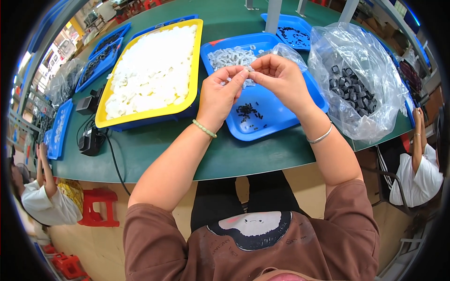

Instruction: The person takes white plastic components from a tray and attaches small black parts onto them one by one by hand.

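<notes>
Over the blue tray (243, 133) in front of me, my two hands meet fingertip to fingertip. My left hand (219, 93) pinches a small whitish plastic piece (249, 69) between thumb and forefinger. From the other side my right hand (283, 82) grips the same piece with thumb and fingertips, which hide much of it. Behind the hands, a heap of translucent grey-white plastic pieces (229, 57) fills the far part of the tray. Small black parts (248, 111) lie scattered in its near part, below my fingers.
A yellow tray (198, 70) heaped with white pieces stands to the left, beside black adapters (90, 142) with a cable. At right, a clear plastic bag (375, 126) holds black blocks (354, 89). A metal post (273, 16) rises behind. Co-workers (49, 201) sit at both sides.
</notes>
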Tool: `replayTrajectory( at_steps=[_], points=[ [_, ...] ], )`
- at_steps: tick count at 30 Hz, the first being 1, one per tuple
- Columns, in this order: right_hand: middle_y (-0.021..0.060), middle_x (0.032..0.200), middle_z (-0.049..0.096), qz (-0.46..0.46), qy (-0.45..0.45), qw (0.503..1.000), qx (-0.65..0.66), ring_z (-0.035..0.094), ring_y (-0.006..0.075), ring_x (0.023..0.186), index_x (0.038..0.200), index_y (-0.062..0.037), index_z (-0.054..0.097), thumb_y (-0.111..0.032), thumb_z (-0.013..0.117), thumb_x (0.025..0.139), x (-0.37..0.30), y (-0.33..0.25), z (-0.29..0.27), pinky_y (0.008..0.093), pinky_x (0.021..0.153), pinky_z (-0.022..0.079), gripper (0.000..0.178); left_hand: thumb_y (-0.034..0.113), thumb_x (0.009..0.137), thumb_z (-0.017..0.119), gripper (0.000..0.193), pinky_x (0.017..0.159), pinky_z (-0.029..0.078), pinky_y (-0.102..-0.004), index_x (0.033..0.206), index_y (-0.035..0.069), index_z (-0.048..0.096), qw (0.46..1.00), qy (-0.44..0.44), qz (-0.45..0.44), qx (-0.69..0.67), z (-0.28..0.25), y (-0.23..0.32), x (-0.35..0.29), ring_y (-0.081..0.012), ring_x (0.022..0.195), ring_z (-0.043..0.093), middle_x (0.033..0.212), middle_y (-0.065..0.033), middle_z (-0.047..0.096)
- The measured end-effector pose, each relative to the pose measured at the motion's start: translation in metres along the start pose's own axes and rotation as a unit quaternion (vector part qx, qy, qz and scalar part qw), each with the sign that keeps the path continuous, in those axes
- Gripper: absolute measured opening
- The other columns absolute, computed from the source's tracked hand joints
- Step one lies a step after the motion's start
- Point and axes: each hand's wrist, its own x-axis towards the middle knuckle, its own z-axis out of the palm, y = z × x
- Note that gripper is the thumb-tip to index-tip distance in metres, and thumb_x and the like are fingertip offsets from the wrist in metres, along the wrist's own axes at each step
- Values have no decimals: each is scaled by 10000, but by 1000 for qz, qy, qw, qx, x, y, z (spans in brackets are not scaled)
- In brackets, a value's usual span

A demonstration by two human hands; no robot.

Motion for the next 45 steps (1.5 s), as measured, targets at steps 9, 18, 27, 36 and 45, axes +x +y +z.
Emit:
replayTrajectory(
  at_steps=[9, 18, 27, 36, 45],
  points=[
    [52, 885, 657, -9, -10, 1000, -20, 623, 101, 809, 932, 24, 629, -55, 660, 821, -1, 1, 1, 237, 724, 514, 140, 215, 911, 626, 194, 486, 328, -159, 991, 39, 637, 990, 16, 99, 95, 3, -12, 1, -5, 566, 429, 667, 52, 529],
    [73, 912, 649, 34, 2, 999, 13, 639, 128, 841, 945, 30, 604, -18, 654, 830, 0, 3, 4, 249, 754, 532, 134, 186, 890, 643, 188, 510, 412, -196, 963, 12, 643, 990, 19, 91, 108, -3, -14, 1, -43, 579, 507, 705, 5, 603],
    [45, 814, 649, -5, -6, 991, -134, 638, 110, 753, 903, 19, 609, -26, 651, 808, -2, 0, 5, 234, 713, 524, 113, 187, 879, 655, 182, 506, 408, -200, 940, 16, 642, 990, 27, 65, 122, 4, -12, -2, -47, 572, 515, 672, 5, 588],
    [24, 808, 620, -10, -14, 999, -47, 579, 67, 718, 872, 9, 578, -24, 650, 806, -1, 3, 3, 207, 653, 486, 104, 180, 888, 645, 168, 496, 383, -181, 961, 29, 641, 1000, -11, 11, 27, -3, -8, 2, -35, 555, 485, 659, 23, 558],
    [52, 849, 651, -24, 37, 958, -282, 631, 127, 768, 940, 7, 631, -68, 618, 847, 16, -1, -45, 265, 687, 503, 120, 132, 895, 611, 166, 464, 327, -153, 1023, 27, 602, 1000, 1, -14, -28, -5, -3, 2, 0, 556, 428, 912, -66, 669]
  ],
)
